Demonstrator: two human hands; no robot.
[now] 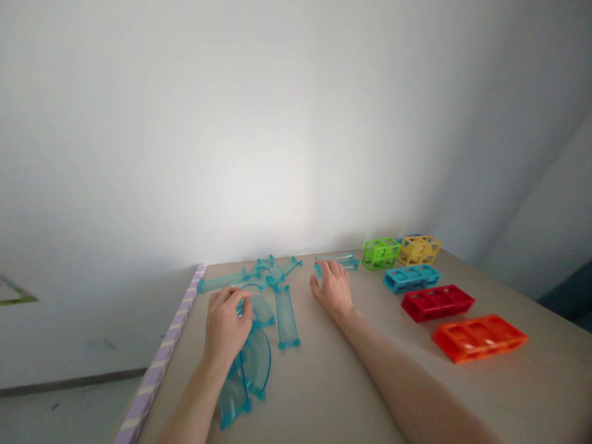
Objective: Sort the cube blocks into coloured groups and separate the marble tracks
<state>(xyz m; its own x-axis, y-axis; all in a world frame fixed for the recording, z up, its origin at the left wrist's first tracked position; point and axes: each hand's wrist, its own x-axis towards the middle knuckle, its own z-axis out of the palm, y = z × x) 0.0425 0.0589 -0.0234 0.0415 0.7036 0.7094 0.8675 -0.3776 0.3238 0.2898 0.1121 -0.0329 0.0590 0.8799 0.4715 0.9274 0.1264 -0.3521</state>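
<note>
1. The table (333, 394): a beige top that fills the lower half of the view, with a pale wall behind it and a lilac-and-white striped edge strip (160, 364) along its left side.
2. My right hand (332, 288): it lies palm down near the middle of the table, fingers spread and loosely open, gripping nothing. The fingertips reach the near end of a short clear-blue straight track piece (340, 261) at the far edge; whether they touch it, I cannot tell.
3. My left hand (226, 324): fingers curled, with the tips pinched on the rim of a clear-blue curved track piece (263, 310).
4. Two more curved track pieces (252, 364): they lie overlapping just below that hand, one partly under my wrist.
5. The orange block (478, 336): a flat frame with window-like openings, nearest to me on the right side.
6. The red block (437, 302) and the blue block (411, 277): same form, set in a row running away from me, each apart from the next.
7. The green cube frame (380, 253) and the yellow cube frame (420, 249): side by side at the far end of that row.
8. A long straight track piece (287, 316): between my two hands, pointing away from me.
9. A loose cluster of track pieces (263, 273): beyond my left hand, near the wall.
</note>
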